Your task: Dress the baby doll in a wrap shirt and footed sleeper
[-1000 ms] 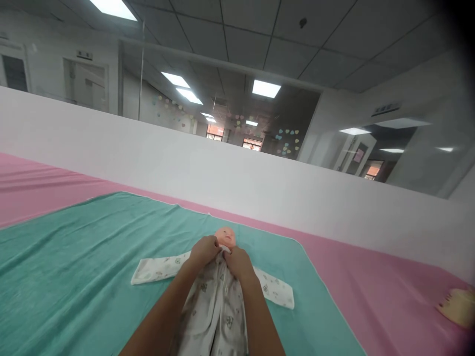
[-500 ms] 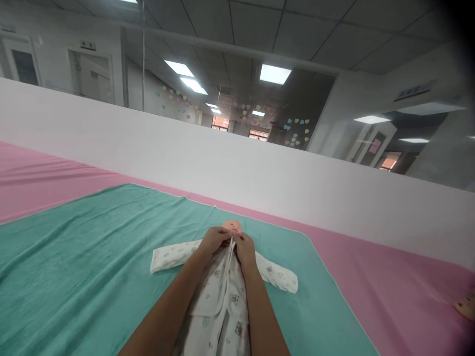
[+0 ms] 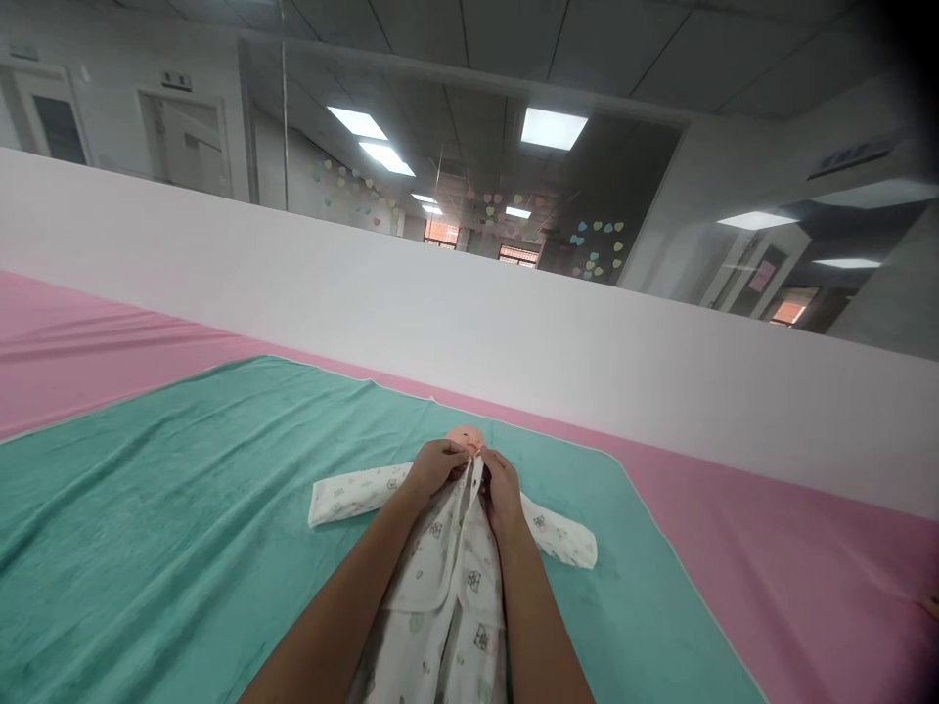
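Note:
A baby doll lies on its back on a teal blanket, its head pointing away from me. It wears a white printed baby jacket, with the sleeves spread out to both sides. My left hand pinches one front edge of the jacket at the collar, just below the doll's chin. Across from it, my right hand pinches the other front edge. Between the hands the two edges stand slightly apart at the top. Printed white cloth continues below the jacket hem, with a gap down its middle. My fingertips are partly hidden.
Pink sheeting lies beneath and around the blanket. A low white wall runs behind it, with glass panels above. At the far right edge, part of a skin-coloured object shows.
My hands have moved slightly apart at the collar, and the jacket's top edges now show a small gap between them. The whole view has shifted a little.

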A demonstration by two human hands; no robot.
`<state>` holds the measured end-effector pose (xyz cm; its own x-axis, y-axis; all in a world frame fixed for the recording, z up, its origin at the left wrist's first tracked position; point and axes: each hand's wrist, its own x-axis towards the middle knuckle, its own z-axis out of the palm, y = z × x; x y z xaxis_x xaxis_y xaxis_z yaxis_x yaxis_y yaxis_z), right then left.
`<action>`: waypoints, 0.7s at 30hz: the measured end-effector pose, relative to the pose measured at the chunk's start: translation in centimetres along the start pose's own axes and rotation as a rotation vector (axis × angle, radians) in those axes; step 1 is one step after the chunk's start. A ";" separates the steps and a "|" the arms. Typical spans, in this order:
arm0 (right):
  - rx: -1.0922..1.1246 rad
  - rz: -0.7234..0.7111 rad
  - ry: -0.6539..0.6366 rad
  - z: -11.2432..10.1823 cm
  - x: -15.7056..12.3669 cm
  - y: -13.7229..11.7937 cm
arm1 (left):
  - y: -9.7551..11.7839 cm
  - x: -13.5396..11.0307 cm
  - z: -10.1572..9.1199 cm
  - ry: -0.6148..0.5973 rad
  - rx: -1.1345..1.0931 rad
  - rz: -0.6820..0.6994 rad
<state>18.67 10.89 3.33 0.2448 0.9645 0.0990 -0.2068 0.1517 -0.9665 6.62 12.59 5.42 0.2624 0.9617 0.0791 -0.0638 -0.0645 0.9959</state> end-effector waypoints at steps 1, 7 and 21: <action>0.020 0.004 -0.009 0.0 0.0 0.0 | 0.0 0.0 0.0 0.007 0.009 0.005; -0.120 0.033 0.013 0.1 0.1 -0.1 | -0.1 0.0 -0.3 -0.019 0.094 0.029; -0.152 0.059 0.050 0.1 -0.1 -0.3 | 0.3 0.0 -0.4 0.000 0.330 0.099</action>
<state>18.62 10.73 3.61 0.2837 0.9583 0.0330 -0.0774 0.0572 -0.9954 6.25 12.70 5.69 0.2703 0.9465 0.1764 0.2258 -0.2404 0.9440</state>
